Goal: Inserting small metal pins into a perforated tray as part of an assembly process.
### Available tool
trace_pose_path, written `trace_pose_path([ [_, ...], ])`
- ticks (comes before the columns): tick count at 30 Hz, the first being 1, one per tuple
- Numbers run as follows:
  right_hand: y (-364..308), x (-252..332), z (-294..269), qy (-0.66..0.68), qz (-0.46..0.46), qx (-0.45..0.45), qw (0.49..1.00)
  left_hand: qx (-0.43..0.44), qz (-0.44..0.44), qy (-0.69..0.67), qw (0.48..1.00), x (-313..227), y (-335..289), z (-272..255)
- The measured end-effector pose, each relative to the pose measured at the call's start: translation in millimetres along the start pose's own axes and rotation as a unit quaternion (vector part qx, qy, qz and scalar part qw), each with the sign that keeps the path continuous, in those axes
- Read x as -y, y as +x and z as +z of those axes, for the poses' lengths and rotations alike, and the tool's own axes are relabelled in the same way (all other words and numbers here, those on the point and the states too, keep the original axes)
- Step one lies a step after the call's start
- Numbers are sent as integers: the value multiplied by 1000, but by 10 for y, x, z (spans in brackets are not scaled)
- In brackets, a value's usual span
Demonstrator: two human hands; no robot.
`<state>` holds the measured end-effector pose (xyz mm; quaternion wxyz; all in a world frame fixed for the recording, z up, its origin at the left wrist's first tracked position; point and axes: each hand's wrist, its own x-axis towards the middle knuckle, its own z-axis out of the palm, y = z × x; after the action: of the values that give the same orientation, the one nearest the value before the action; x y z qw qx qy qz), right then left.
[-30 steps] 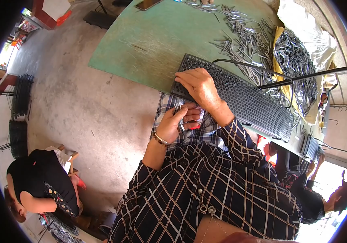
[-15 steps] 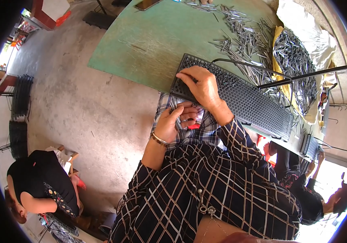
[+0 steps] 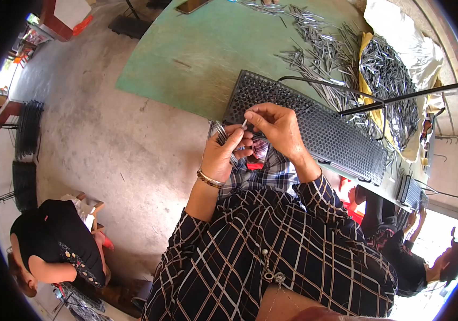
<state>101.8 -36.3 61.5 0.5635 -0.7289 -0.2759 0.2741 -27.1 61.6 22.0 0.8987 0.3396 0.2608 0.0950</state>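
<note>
A: What is being handled?

B: Thin grey metal pins. The left hand (image 3: 223, 152) grips a small bundle of pins (image 3: 219, 132), its fingers curled shut around them, just near of the near-left corner of the perforated tray (image 3: 314, 131). The right hand (image 3: 278, 125) pinches a single pin (image 3: 244, 124) between thumb and forefinger, the other fingers folded in; the pin's pale tip pokes out to the left, toward the left hand.

A: What does the tray look like?

B: Long, dark, full of small holes in rows, lying on the green table (image 3: 213, 53) and running from the near left off to the right. A thin black wire handle arcs over it.

A: Anything hard to make out?

B: Whether any holes already have pins in them; they are too small to tell. The right hand covers part of the tray's near edge, and how many pins the bundle holds is hidden by the fingers.

A: Any containers?

B: At the far right a yellow bag (image 3: 387, 75) lies open, heaped with the same pins. More loose pins (image 3: 320, 48) are scattered on the table, far of the tray.
</note>
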Motion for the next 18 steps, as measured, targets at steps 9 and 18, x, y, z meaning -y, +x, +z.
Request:
trace_pose_path([
  [9,-234,-103,-94,-229,-313,-4,922,-51,-34,-17,998,113,-35,28],
  [18,-373,-273,-139,-264,-338,84,899,-20,-105,-17,994,222,-66,-12],
])
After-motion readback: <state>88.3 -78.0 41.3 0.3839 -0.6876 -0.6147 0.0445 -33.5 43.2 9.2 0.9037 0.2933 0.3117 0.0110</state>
